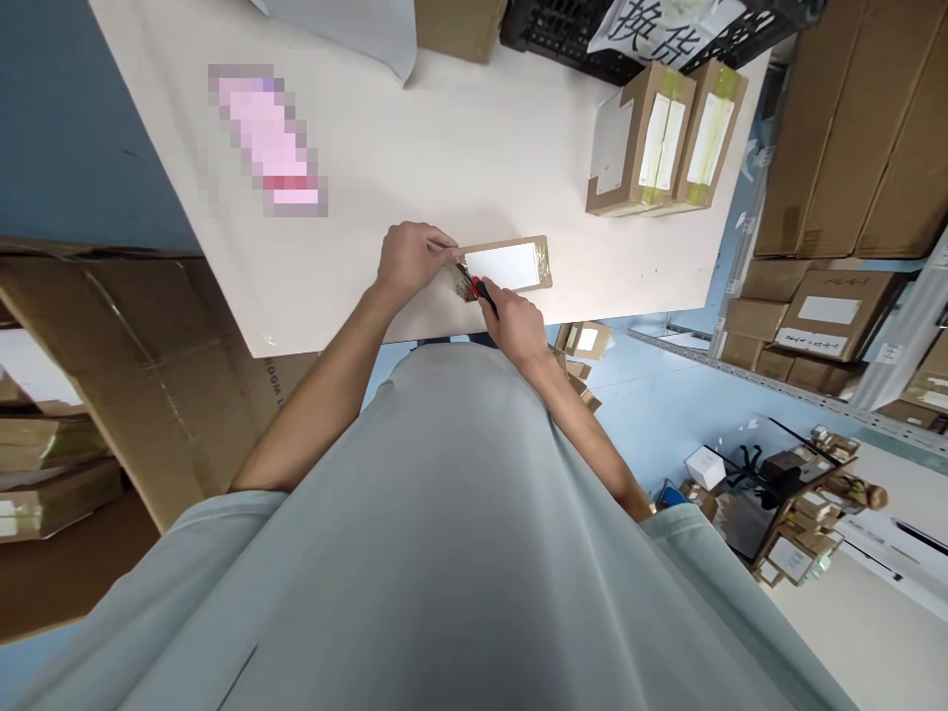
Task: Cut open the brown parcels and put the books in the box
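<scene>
A small, flat cardboard box (545,259) with a white label and clear tape lies near the front edge of the table. My left hand (415,262) is closed, its thumb and fingers pinching at the box's left end. A thin greyish edge shows between those fingers, too small to identify. In my right hand (514,324) is a red and black utility knife (480,287), gripped with its tip pointing up and left at the same end of the box. The fingers partly hide that end.
Two taped cartons (643,148) stand at the table's right, below a black crate (563,39) holding a white bag. A blurred pink item (271,138) lies at the left. Large cardboard boxes (140,385) stand left of the table; loaded shelves (836,316) are at the right.
</scene>
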`<action>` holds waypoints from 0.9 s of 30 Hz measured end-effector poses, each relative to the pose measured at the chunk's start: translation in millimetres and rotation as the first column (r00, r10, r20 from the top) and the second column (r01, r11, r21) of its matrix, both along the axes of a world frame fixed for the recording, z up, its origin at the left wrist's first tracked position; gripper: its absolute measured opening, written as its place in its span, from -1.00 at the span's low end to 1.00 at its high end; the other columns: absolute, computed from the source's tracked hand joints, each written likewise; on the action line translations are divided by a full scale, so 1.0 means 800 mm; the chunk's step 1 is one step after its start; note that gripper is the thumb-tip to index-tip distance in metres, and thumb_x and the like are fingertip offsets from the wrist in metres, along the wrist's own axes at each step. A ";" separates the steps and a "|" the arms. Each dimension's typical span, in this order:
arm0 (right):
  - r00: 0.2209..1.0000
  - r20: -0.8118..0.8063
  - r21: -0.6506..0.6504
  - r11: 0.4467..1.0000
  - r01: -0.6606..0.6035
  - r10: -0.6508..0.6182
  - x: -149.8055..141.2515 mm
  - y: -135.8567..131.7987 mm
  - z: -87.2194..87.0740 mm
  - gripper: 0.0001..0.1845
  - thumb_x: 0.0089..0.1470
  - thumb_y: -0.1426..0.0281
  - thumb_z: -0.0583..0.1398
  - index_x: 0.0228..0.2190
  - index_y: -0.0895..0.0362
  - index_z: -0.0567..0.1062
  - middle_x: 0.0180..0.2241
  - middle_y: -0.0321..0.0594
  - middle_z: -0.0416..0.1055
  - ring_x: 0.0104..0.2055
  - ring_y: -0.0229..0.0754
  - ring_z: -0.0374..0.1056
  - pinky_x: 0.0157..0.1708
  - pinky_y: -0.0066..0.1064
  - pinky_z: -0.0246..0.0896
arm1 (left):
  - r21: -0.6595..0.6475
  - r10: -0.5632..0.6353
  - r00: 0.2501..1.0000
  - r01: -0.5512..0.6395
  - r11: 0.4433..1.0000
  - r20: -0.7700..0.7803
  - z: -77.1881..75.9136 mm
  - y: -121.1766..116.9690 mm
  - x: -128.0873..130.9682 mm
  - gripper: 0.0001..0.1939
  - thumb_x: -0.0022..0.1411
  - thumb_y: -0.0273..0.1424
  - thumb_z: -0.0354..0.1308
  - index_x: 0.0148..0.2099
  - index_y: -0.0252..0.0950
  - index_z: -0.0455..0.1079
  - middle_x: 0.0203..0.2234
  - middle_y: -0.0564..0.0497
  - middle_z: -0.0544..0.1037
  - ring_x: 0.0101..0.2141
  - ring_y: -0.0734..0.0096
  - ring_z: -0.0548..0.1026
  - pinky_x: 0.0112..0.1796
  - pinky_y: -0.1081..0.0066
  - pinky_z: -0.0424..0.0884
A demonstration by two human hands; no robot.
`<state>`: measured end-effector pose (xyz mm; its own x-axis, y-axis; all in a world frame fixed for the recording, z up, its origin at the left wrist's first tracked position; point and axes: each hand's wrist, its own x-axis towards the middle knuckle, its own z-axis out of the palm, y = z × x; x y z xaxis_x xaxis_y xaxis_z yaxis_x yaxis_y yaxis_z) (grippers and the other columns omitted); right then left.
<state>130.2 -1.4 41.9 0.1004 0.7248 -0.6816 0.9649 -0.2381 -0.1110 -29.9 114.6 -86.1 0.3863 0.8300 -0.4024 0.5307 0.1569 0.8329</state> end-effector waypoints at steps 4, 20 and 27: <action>0.997 0.075 -0.021 1.000 -0.015 0.017 -0.012 0.001 -0.001 -0.34 0.68 0.25 -0.17 0.62 0.08 0.20 0.22 0.15 0.58 0.13 0.15 0.59 0.12 -0.13 0.46 | -0.029 0.012 1.000 -0.012 1.000 0.015 0.001 0.004 -0.001 -0.92 0.30 -0.27 0.45 -0.20 -0.12 0.73 -0.29 0.00 0.76 -0.18 0.10 0.69 0.02 0.13 0.59; 0.982 0.188 -0.041 0.999 0.007 0.001 -0.045 0.011 -0.009 -0.36 0.63 0.43 -0.10 0.61 0.15 0.14 0.21 0.21 0.55 0.16 0.12 0.63 0.18 -0.07 0.53 | -0.048 -0.019 1.000 0.019 0.999 -0.003 0.009 0.014 0.000 -0.89 0.28 -0.29 0.43 -0.17 -0.17 0.72 -0.20 -0.05 0.77 -0.11 0.06 0.70 0.10 0.13 0.56; 0.977 0.213 -0.056 0.998 0.023 -0.011 -0.069 0.013 0.003 -0.46 0.56 0.58 -0.06 0.43 0.28 0.35 0.09 0.24 0.65 0.14 0.02 0.67 0.13 -0.24 0.58 | -0.041 -0.022 0.994 0.018 0.999 -0.106 0.006 -0.002 0.008 -0.82 0.42 -0.23 0.30 -0.04 -0.14 0.69 -0.04 -0.01 0.77 0.05 0.08 0.65 0.25 0.18 0.46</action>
<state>75.4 9.3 44.3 0.2596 0.6821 -0.6837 0.9607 -0.2545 0.1109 -23.7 112.7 -81.4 0.3557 0.8049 -0.4750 0.6189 0.1779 0.7650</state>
